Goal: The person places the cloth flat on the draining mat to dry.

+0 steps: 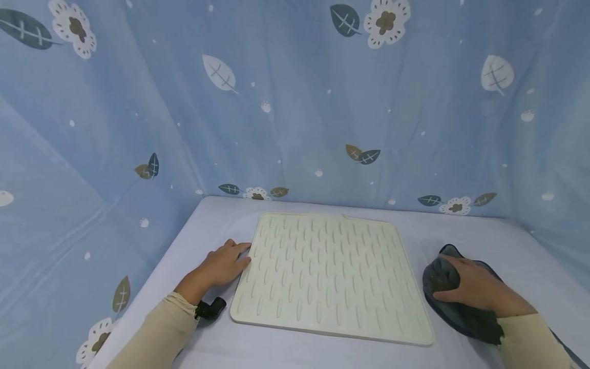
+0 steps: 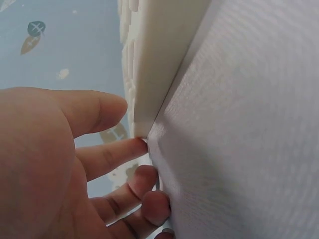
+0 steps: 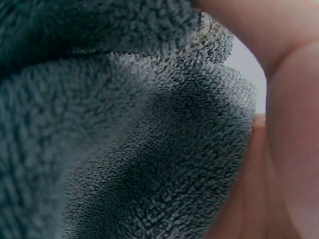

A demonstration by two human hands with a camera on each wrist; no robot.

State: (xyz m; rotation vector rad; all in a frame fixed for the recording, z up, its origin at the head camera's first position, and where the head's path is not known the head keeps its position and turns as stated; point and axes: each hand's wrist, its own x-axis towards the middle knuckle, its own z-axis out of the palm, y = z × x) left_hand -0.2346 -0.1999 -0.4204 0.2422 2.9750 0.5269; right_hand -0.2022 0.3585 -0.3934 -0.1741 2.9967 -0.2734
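Note:
A cream mat (image 1: pixel 322 277) with rows of raised oval ridges lies flat on the white-covered table. My left hand (image 1: pixel 223 264) is at its left edge. In the left wrist view, a fingertip of the left hand (image 2: pixel 45 159) touches the end of the mat's side (image 2: pixel 159 59), while the thumb lies close by and the other fingers rest loosely on the sheet. To the right of the mat, my right hand (image 1: pixel 479 287) grips a bunched dark grey cloth (image 1: pixel 440 279). Its plush pile (image 3: pixel 139 139) fills most of the right wrist view, between thumb and fingers.
A white sheet (image 1: pixel 216 338) covers the table. Blue curtain fabric (image 1: pixel 295 102) with leaves and flowers hangs behind and along the left side. A black wrist-worn camera (image 1: pixel 212 309) sits by the left cuff. A dark strap or cord (image 1: pixel 569 351) runs near the right sleeve.

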